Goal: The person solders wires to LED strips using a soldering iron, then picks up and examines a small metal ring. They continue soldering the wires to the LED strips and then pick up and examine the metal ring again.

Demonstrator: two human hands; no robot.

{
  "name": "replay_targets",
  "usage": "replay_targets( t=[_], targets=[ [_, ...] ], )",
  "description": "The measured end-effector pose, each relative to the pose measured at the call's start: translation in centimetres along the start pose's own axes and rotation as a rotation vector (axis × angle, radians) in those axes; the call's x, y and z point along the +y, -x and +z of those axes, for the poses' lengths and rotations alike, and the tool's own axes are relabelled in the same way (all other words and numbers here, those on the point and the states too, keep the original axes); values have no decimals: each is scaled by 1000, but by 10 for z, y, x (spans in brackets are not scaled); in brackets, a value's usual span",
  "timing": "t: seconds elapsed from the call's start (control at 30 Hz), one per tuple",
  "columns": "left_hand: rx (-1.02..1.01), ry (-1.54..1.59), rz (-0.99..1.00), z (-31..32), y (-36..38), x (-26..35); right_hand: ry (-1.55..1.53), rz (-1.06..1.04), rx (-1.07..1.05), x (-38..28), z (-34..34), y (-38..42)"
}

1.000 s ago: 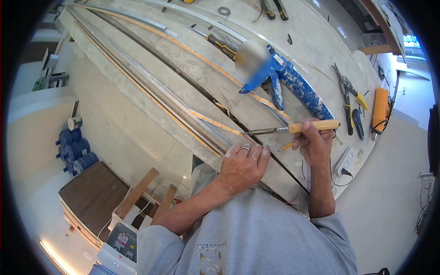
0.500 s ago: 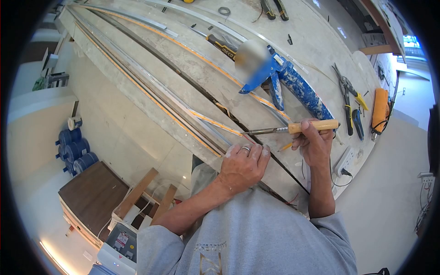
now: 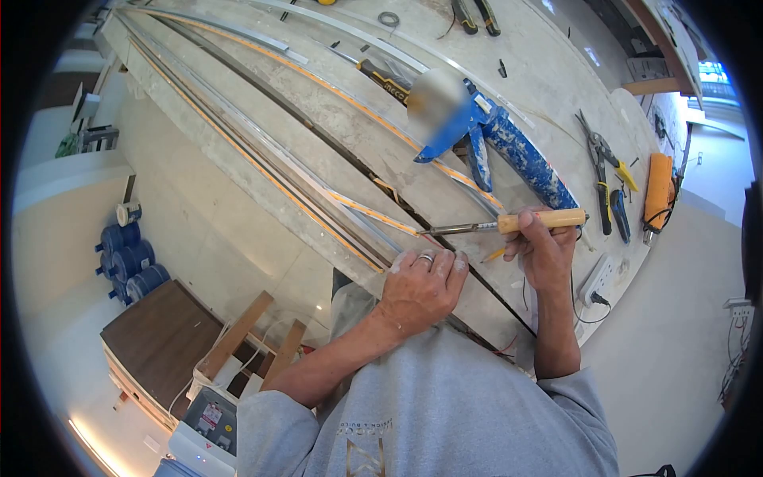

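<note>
Your right hand [image 3: 548,254]: grip closed around the wooden handle of the soldering iron [image 3: 544,221], thumb on top. The shaft points leftward, its tip at the free end of an orange LED strip [image 3: 373,211]; whether the two touch cannot be told. Your left hand [image 3: 421,290], ring on one finger, rests on the near side of the desk [image 3: 350,159], just below that strip end. Its fingers are curled, and you cannot tell from this view whether that grip pinches anything. A thin red wire [image 3: 433,240] shows between the strip end and your left fingers.

Just beside your right fingertips: a yellow pencil [image 3: 494,255]. Beyond the iron, a paint-spattered blue caulking gun [image 3: 528,155] lies across a second orange strip [image 3: 350,97]; its front part is blurred. Left of it is a black-and-yellow tool handle [image 3: 385,81].

Right side of the desk: snips [image 3: 604,163] with yellow-and-black handles, a blue-and-black hand tool [image 3: 620,215], an orange-bodied tool [image 3: 660,187], and, nearer you, a white power strip [image 3: 601,277] with a black plug in it. Far edge: dark-handled pliers [image 3: 477,17] and a small grey coil [image 3: 389,19].

Floor, left: blue water bottles [image 3: 135,262], well apart from the desk.
</note>
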State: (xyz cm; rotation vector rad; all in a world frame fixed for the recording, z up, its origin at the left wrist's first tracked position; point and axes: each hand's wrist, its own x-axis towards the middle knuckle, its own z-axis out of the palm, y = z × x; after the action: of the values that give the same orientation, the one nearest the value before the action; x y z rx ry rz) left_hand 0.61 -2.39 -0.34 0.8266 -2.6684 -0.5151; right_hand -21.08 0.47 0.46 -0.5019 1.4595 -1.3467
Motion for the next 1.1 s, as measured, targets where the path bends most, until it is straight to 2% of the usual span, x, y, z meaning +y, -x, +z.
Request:
replay_targets(
  t=[0.3,0.6,0.8,0.87,1.0,1.1],
  targets=[
    [32,-6,8,3,3,0,-146,43,46,-2,-2,-1],
    [3,-23,25,0,5,-1,-107,-6,7,3,-4,0],
    [83,61,144,-16,11,5,-160,-47,13,-6,-3,6],
    [16,2,98,-18,20,3,-212,-104,88,-16,-7,17],
    [6,-51,187,-25,10,-3,-317,-258,189,-35,-22,47],
    [18,-207,230,-28,-7,-1,-396,-371,239,-34,-34,74]
  ],
)
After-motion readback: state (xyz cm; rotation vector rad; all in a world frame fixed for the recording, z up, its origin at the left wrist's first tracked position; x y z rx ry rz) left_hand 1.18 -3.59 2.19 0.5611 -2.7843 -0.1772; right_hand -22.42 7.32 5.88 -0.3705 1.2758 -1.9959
